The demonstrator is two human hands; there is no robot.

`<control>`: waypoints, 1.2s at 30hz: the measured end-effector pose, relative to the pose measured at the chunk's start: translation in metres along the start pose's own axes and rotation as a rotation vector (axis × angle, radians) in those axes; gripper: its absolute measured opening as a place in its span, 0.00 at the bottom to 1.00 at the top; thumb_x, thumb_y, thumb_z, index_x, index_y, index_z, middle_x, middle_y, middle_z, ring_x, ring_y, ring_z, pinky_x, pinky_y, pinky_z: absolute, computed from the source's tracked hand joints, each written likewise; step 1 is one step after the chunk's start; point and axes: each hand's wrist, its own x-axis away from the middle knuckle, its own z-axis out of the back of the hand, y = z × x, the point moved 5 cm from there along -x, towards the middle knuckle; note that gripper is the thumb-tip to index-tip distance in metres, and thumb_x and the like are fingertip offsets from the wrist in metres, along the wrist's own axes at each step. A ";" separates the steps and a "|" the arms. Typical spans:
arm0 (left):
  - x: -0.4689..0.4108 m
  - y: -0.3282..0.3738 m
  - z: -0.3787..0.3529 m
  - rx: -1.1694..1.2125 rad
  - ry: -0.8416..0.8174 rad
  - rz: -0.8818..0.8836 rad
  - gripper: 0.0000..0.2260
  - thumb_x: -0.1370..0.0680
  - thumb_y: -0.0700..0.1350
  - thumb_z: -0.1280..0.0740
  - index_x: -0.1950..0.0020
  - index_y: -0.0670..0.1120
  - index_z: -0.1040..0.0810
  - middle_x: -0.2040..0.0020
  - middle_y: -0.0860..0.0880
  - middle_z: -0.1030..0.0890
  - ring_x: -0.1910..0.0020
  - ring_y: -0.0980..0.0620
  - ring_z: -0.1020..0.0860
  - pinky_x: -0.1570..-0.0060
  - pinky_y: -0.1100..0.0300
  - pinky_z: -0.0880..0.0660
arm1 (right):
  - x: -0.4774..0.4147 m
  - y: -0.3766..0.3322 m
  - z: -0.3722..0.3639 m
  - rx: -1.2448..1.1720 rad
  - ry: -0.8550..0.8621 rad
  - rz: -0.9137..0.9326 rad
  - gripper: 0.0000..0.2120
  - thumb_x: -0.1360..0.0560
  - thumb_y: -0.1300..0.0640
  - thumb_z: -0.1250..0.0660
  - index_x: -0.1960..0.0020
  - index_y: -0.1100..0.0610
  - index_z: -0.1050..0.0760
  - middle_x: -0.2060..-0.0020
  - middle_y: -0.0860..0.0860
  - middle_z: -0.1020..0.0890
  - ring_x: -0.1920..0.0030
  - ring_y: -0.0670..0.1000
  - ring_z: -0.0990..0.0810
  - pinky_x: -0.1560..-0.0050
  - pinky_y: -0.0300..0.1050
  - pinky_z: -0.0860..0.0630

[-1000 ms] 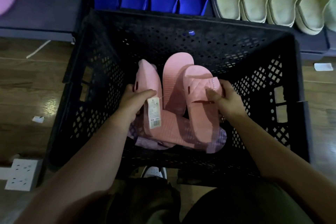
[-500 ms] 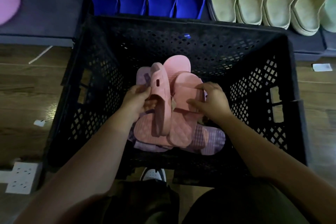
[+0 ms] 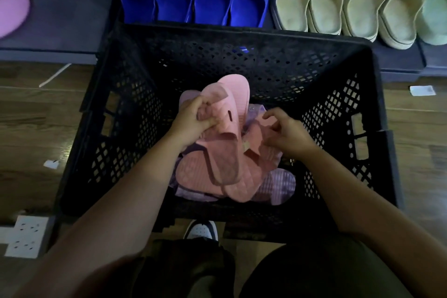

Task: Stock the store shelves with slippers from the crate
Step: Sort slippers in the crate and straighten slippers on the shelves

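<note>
white power strip and paper scraps on wood floor.

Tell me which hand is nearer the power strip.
Left. The left hand grips a pink slipper in the crate, up and right of the power strip; the right hand is farther right.

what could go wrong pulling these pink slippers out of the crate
The left hand grips the upper pink slipper near its strap and may slip. It lies piled with the lilac slippers, which could drag along. The crate stands close to the blue slippers; a swing might knock them.
</note>
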 end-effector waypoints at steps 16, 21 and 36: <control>0.000 0.049 -0.016 0.109 0.029 -0.088 0.15 0.26 0.50 0.30 0.43 0.45 0.25 0.50 0.48 0.19 0.52 0.50 0.19 0.48 0.59 0.23 | -0.002 -0.006 0.015 -0.219 0.002 0.106 0.08 0.28 0.38 0.34 0.51 0.38 0.27 0.47 0.42 0.21 0.47 0.45 0.22 0.41 0.47 0.26; 0.001 -0.013 -0.026 -0.471 -0.293 0.178 0.13 0.19 0.47 0.40 0.44 0.40 0.22 0.43 0.40 0.20 0.47 0.43 0.23 0.57 0.60 0.33 | -0.001 0.006 0.062 -0.253 0.143 0.067 0.16 0.32 0.34 0.35 0.50 0.43 0.24 0.48 0.47 0.19 0.46 0.50 0.20 0.39 0.54 0.25; 0.000 -0.009 0.008 -0.558 -0.541 0.054 0.17 0.32 0.38 0.24 0.46 0.50 0.17 0.50 0.52 0.18 0.51 0.54 0.23 0.52 0.64 0.30 | 0.008 0.025 0.065 0.050 0.187 -0.003 0.17 0.25 0.43 0.34 0.40 0.50 0.29 0.52 0.51 0.21 0.49 0.55 0.23 0.47 0.48 0.27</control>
